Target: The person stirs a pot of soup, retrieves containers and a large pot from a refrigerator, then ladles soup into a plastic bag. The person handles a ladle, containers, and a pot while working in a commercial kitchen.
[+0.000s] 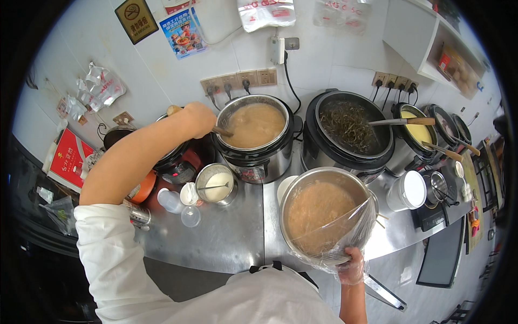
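Observation:
My left hand [198,119] is closed around a wooden handle that slants into the tan, cloudy liquid [255,123] of an electric cooker's inner pot. With my right hand [352,265] I grip the lower right rim of a steel pot [285,227], through bunched plastic wrap [344,227]. The wrap partly covers that pot's orange-brown, soupy contents [317,210]. Right of the first cooker, another electric cooker [309,133] holds dark shredded strips in liquid, with a wooden-handled utensil [404,121] across its rim.
A small steel pot [233,194] with white contents stands near plastic cups [170,201]. A white lidded tub [404,190], an induction hob [433,218] and more cookers [437,137] line the right side of the steel counter [210,239]. Power cords [292,87] hang along the wall.

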Action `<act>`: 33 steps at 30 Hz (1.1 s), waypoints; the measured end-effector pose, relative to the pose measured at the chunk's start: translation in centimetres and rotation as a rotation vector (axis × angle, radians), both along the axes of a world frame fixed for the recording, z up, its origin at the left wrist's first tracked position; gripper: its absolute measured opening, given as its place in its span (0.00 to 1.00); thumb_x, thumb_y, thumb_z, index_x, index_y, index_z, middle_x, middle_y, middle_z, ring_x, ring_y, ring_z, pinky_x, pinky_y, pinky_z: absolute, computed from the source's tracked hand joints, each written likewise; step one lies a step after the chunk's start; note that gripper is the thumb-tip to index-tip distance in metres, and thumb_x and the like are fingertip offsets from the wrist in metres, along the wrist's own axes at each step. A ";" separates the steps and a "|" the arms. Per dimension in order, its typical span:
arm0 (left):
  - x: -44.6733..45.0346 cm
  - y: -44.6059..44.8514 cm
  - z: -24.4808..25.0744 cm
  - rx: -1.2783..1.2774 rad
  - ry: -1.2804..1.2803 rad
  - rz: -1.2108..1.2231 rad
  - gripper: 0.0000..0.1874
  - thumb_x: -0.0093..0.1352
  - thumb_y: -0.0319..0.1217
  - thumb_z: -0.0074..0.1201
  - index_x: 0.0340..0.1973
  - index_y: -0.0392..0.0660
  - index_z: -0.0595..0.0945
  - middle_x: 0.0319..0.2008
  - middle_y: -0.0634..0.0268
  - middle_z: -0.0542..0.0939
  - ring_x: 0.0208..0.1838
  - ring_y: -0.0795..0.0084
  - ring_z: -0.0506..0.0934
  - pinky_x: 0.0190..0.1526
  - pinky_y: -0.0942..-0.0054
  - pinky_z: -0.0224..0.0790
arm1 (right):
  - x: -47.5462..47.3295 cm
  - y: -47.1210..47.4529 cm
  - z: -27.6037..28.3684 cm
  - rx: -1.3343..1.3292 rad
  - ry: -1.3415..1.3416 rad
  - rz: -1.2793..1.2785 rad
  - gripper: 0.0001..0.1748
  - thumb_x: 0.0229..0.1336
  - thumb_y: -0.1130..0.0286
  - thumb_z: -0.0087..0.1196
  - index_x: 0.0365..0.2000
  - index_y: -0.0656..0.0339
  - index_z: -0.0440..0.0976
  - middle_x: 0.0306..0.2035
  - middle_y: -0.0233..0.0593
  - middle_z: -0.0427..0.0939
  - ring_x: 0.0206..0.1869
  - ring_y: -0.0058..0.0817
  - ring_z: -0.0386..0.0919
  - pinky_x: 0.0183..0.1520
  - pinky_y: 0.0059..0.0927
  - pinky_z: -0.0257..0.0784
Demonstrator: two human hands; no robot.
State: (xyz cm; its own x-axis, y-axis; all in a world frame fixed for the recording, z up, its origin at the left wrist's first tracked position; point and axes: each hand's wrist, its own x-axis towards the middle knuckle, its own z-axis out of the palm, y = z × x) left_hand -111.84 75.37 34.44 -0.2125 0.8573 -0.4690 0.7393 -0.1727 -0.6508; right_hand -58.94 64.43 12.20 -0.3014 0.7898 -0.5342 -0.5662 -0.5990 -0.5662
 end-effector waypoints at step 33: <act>-2.9 -13.8 0.0 0.457 -0.063 -0.249 0.26 0.66 0.29 0.53 0.61 0.53 0.79 0.39 0.58 0.78 0.40 0.58 0.81 0.37 0.60 0.76 | -3.8 1.0 -2.4 -0.033 0.024 0.183 0.25 0.52 0.68 0.59 0.50 0.71 0.74 0.43 0.46 0.82 0.46 0.43 0.81 0.52 0.45 0.80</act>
